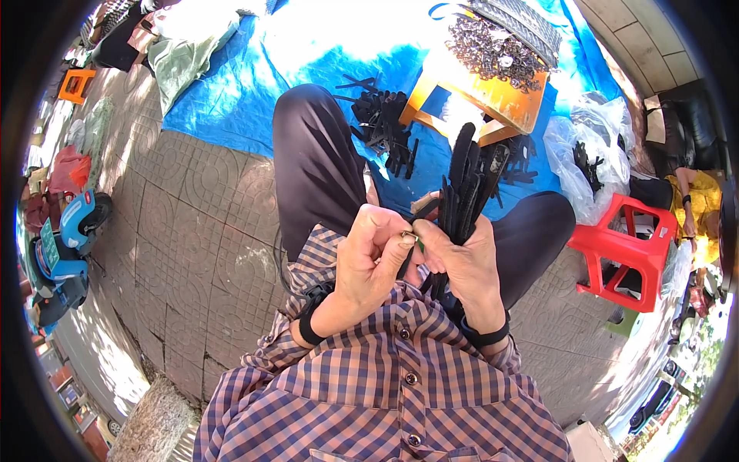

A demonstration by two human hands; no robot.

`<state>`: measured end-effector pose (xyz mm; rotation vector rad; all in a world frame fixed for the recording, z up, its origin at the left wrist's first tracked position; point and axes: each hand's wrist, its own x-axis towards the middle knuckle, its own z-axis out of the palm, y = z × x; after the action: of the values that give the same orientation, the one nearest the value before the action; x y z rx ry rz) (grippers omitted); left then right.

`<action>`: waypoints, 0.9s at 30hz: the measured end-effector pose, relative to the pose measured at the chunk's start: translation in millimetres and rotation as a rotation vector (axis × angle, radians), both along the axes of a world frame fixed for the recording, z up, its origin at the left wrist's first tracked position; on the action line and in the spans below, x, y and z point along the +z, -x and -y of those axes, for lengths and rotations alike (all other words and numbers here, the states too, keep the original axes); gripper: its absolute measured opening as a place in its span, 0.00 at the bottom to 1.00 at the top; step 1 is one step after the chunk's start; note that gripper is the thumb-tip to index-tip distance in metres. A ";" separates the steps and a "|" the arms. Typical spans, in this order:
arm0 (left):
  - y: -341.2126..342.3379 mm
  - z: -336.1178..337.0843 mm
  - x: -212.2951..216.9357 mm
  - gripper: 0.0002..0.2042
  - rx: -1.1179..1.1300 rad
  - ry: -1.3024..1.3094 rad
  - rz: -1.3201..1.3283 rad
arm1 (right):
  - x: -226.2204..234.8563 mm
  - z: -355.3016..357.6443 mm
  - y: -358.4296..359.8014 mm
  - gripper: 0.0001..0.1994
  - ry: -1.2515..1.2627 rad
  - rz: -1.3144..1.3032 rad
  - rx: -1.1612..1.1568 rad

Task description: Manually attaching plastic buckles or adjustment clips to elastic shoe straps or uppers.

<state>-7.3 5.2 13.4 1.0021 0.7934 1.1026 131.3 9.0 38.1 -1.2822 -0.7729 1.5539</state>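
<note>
My right hand [462, 258] grips a bundle of black straps [466, 185] upright over my lap; my left hand [373, 258] pinches a small metal ring [409, 236] against them (more rings [489, 46] lie on the orange stool [508, 96]); a loose pinch could drop it onto the blue tarp [231, 92].

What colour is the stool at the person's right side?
Red; the head view shows it clearly.

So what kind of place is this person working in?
Most likely an outdoor pavement workspace by a street. The ground is patterned paving tiles, a blue tarp is spread over it in sunlight, and a blue scooter is parked at the left, with a red plastic stool nearby.
</note>
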 end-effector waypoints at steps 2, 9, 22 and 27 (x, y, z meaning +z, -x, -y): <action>1.9 -1.1 -4.0 0.04 -0.035 -0.005 0.048 | -1.9 0.6 0.7 0.07 -0.014 0.002 -0.006; 4.7 -2.9 -6.3 0.04 -0.054 -0.002 0.125 | 1.5 -9.0 -3.9 0.05 -0.069 -0.067 -0.003; 2.8 -0.7 -5.0 0.06 0.016 -0.065 0.044 | 12.5 -11.2 10.1 0.06 -0.097 -0.001 -0.073; 2.6 -1.2 -7.1 0.05 0.048 -0.035 0.100 | 18.8 -7.3 13.3 0.06 -0.106 0.035 -0.063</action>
<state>-9.9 6.4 6.3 0.9537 0.7228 1.2016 118.0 16.3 56.9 -1.2472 -0.8185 1.4246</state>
